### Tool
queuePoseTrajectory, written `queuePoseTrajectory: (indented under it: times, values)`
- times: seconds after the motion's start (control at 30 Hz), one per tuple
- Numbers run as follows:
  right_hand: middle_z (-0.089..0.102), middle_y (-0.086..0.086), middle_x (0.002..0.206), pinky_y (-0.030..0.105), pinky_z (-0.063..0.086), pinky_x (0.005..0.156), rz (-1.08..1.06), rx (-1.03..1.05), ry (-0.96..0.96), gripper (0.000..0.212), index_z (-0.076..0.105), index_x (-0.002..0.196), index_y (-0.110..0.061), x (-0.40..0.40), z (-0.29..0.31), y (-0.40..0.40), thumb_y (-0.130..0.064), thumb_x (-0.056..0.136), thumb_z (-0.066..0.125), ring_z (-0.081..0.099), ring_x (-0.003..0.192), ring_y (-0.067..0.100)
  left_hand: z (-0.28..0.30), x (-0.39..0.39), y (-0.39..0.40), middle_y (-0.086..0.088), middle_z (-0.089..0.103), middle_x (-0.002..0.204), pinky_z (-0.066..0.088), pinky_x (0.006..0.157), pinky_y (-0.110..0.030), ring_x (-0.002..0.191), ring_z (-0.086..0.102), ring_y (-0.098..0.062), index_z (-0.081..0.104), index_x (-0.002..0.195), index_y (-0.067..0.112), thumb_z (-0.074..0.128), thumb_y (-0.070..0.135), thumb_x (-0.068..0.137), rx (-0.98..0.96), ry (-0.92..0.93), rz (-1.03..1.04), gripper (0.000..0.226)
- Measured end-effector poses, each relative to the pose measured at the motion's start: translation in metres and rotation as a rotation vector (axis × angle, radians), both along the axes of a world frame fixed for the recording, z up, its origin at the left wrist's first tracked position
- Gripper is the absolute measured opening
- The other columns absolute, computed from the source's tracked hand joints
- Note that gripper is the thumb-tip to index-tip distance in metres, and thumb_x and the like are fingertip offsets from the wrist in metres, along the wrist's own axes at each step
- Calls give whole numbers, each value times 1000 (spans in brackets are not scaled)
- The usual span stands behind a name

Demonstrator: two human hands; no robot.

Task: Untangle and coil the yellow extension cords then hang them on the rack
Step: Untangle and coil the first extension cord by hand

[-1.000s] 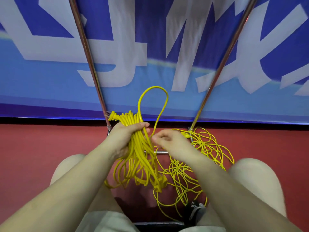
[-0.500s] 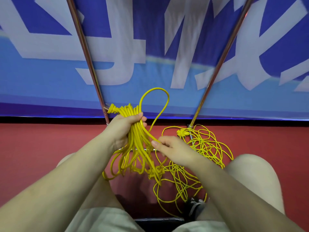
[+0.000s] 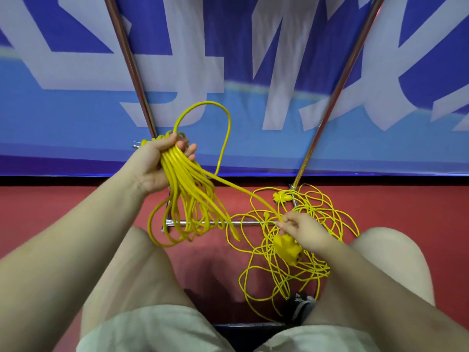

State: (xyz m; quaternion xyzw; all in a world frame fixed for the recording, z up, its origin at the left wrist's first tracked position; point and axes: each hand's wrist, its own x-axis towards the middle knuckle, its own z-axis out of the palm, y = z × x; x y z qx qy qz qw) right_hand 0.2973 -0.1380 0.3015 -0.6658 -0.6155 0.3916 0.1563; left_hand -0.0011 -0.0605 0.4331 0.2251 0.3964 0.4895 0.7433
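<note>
My left hand (image 3: 154,163) is shut on a thick bundle of yellow cord loops (image 3: 187,196) that hangs down from it, with one big loop (image 3: 203,118) standing above the fist. A single strand runs from the bundle down to my right hand (image 3: 302,229), which pinches it low at the right. A yellow plug block (image 3: 286,247) hangs just under that hand. Beneath and around it a loose tangle of thinner yellow cord (image 3: 304,255) lies on the red floor. The rack's two metal poles (image 3: 132,72) rise on either side, joined by a low crossbar (image 3: 251,222).
A blue banner with white lettering (image 3: 228,72) fills the wall behind the rack. My bare knees (image 3: 390,260) flank the tangle, and a dark shoe (image 3: 302,303) sits by its lower edge. A second yellow plug (image 3: 281,196) lies near the right pole's foot.
My left hand has lifted the bundle up and left. My right hand has moved down and right, drawing a strand taut; the plug block has come clear under it.
</note>
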Motion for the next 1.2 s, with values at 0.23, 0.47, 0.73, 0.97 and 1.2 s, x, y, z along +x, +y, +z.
queuePoseTrajectory:
  times: [0.23, 0.47, 0.73, 0.97, 1.2]
  values:
    - [65, -3, 65, 20, 38, 49, -305, 273, 259, 6, 58, 89, -16, -2, 35, 27, -21, 89, 61, 50, 50, 5, -4, -15, 8, 4, 52, 51, 53, 55, -22, 42, 51, -8, 56, 84, 12, 48, 13, 89, -17, 168, -125, 9]
    - [63, 3, 64, 32, 46, 59, -345, 313, 414, 13, 56, 77, -19, -24, 87, 40, -22, 88, 63, 54, 51, 12, -18, -3, 9, -1, 73, 75, 52, 47, -28, 43, 56, -8, 55, 85, 11, 55, 7, 91, 85, 510, -78, 8]
    - [61, 4, 65, 21, 47, 45, -398, 119, 573, 20, 49, 77, -12, -58, 121, 53, -24, 90, 59, 53, 37, 4, -26, 11, 3, -7, 73, 72, 57, 58, -26, 61, 69, -13, 51, 84, 9, 52, -7, 89, 127, 422, -41, 16]
    - [58, 5, 69, 15, 46, 37, -337, -35, 564, 22, 48, 78, -12, -78, 131, 63, -26, 93, 55, 55, 34, 3, -29, 30, -12, -7, 61, 63, 51, 52, -19, 52, 59, -13, 57, 78, 6, 56, -1, 88, 212, 644, -226, 12]
    - [65, 1, 66, 35, 49, 66, -159, 186, 122, 22, 49, 75, -21, -78, 118, 57, -36, 90, 57, 54, 57, 18, -33, 38, -10, -2, 55, 52, 47, 48, -25, 43, 51, -12, 55, 68, 7, 56, 9, 92, 138, 613, -272, 25]
